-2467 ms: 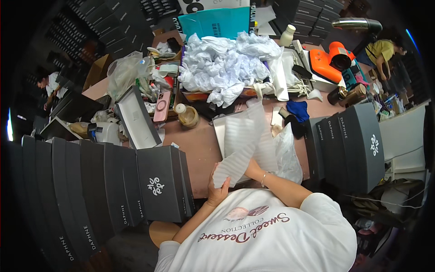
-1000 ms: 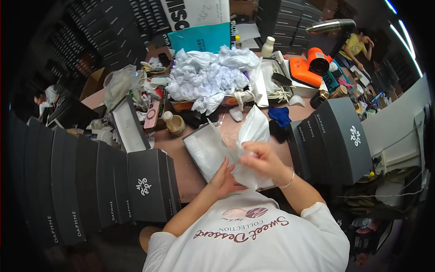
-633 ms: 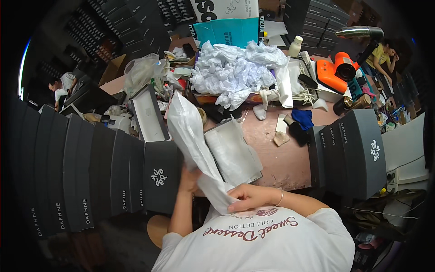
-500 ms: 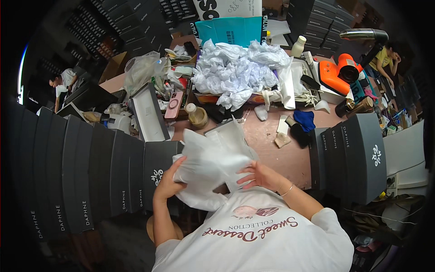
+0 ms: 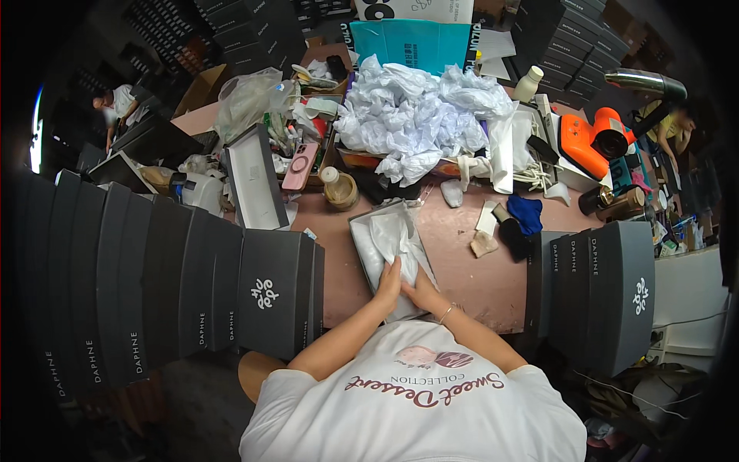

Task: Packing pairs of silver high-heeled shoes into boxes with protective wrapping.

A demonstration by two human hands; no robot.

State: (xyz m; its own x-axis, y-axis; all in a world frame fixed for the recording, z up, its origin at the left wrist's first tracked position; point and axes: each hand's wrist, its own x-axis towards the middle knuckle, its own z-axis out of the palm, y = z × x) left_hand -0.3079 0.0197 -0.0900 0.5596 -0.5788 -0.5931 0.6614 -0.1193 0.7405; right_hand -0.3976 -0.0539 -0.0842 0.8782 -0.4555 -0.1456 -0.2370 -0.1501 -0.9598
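Observation:
A grey shoebox bottom (image 5: 423,266) lies open in front of me, with white tissue paper (image 5: 385,239) folded loosely inside it. What lies under the paper is hidden. My left hand (image 5: 389,283) rests on the paper near the middle of the box, its fingers straight and close together. Beside it, my right hand (image 5: 423,292) presses on the paper by the right side wall, thumb and fingers apart. Both hands touch the paper without visibly gripping it.
Dark shoeboxes (image 5: 273,296) stand in rows on the left, others (image 5: 608,292) on the right. Behind are crumpled paper (image 5: 416,115), a box lid (image 5: 256,181), a pink phone (image 5: 300,166), a bottle (image 5: 339,190), a blue cloth (image 5: 525,214) and an orange device (image 5: 583,146).
The raised, spread tissue paper has come down into the shoebox and lies folded there. My hands have moved inward, close together over it. The view has shifted slightly.

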